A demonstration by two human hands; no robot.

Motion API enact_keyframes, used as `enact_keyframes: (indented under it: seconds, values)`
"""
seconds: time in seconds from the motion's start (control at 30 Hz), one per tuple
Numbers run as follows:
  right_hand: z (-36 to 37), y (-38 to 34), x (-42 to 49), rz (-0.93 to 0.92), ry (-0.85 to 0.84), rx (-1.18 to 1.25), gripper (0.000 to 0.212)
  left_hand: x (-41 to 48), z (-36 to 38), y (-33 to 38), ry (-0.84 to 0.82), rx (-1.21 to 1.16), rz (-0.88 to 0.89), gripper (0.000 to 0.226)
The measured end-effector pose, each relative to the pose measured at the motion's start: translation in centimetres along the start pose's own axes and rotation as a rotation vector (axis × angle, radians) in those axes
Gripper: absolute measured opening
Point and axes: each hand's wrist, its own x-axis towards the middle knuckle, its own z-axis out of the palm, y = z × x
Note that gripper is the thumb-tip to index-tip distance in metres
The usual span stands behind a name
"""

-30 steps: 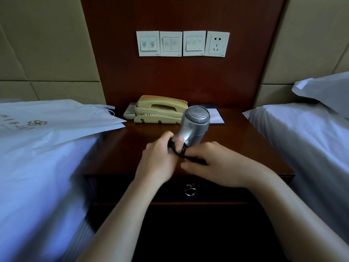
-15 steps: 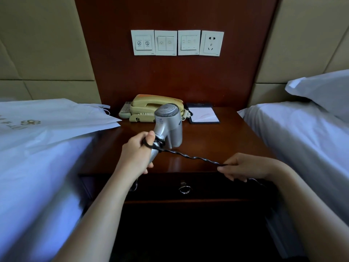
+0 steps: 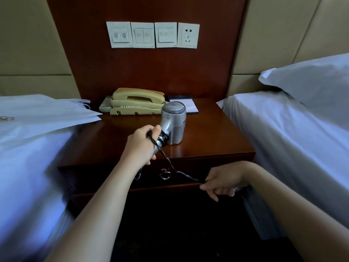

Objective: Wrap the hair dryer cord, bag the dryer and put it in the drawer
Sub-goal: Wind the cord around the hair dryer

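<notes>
A silver hair dryer (image 3: 174, 122) stands with its nozzle on the wooden nightstand (image 3: 211, 140), grille end up. My left hand (image 3: 140, 144) grips its handle, where a few turns of black twisted cord (image 3: 170, 163) are wound. The cord runs down and to the right, across the drawer front (image 3: 105, 176), into my right hand (image 3: 224, 179), which is closed around it below the nightstand's front edge. A white bag (image 3: 43, 114) lies flat on the bed at the left. The drawer is closed, with a metal ring pull (image 3: 165, 175).
A beige telephone (image 3: 137, 101) and a notepad (image 3: 187, 106) sit at the back of the nightstand. Wall switches and a socket (image 3: 188, 35) are above. White beds flank both sides, with a pillow (image 3: 309, 80) at the right.
My right hand has pulled the cord away from the dryer, first out to the right, then lower in front of the drawer. The dryer now stands on the nightstand.
</notes>
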Motion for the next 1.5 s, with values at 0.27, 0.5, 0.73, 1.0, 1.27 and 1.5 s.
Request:
enact_keyframes:
  seconds: [0.27, 0.5, 0.73, 1.0, 1.27, 1.5]
  values:
    - [-1.3, 0.8, -6.6, -0.303, 0.195, 0.376, 0.04, -0.1, 1.5, 2.0, 0.015, -0.038, 0.021, 0.022]
    - [-2.4, -0.1, -8.3, -0.628, 0.586, 0.654, 0.036, -0.4, 2.5, 2.8, -0.077, 0.011, 0.04, 0.024]
    - [-3.7, -2.4, -7.6, -0.862, 0.886, 0.823, 0.039, 0.0, 2.3, 3.2, -0.181, -0.012, 0.037, 0.022]
    - [-6.1, -4.4, -6.8, -0.809, 1.306, 0.594, 0.044, -0.4, 1.2, 2.9, -0.443, -0.12, 0.033, 0.039]
    - [-8.2, -3.0, -3.6, -0.579, 1.397, 0.459, 0.046, -1.2, -0.3, 2.6, -0.569, -0.341, -0.113, 0.026]
    - [-7.5, -1.1, -1.9, -0.43, 1.224, 0.426, 0.045, -0.2, -0.6, 2.0, -0.646, -0.791, -0.159, 0.048]
